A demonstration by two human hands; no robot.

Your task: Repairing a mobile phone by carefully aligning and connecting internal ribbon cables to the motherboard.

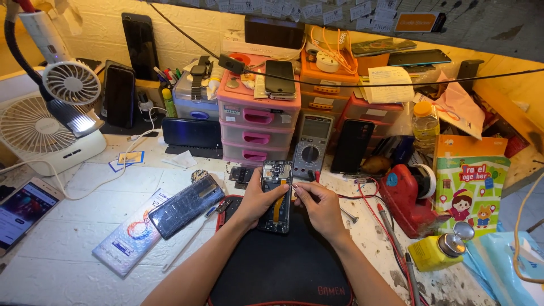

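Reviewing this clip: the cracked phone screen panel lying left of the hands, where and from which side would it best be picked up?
Probably by its long edges near the middle, coming from above. The cracked screen panel lies flat and tilted diagonally on the white table, partly over a printed box, so its edges look reachable. A grip across the glass face seems riskier given the cracks. The left hand is nearest.

The right hand (pixel 322 205) hides whatever its fingertips pinch beside the opened phone (pixel 276 195), too small to tell.
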